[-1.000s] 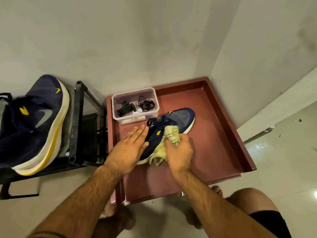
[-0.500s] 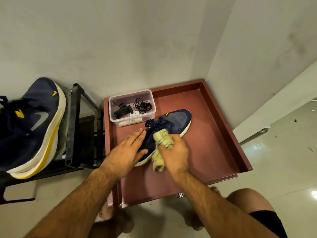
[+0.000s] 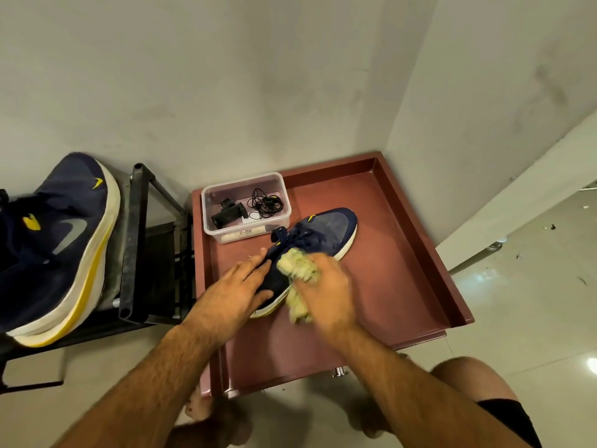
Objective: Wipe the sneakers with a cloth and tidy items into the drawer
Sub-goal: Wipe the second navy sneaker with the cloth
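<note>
A navy sneaker lies in the open maroon drawer, toe pointing away toward the far right corner, heel toward the person. The left hand lies flat on the heel end, fingers straight and together, its grip loose, pressing rather than clasping. The right hand has its grip closed around a bunched yellow-green cloth, which sits against the shoe's side near the laces; this hand is blurred. Just beside the shoe's toe, in the drawer's far left corner, stands a clear plastic box holding a coiled black cable and a small black device. To the left, well apart from the drawer, the second sneaker rests tilted on a dark metal rack. The person's bare knee shows at lower right above a pale, glossy floor.
</note>
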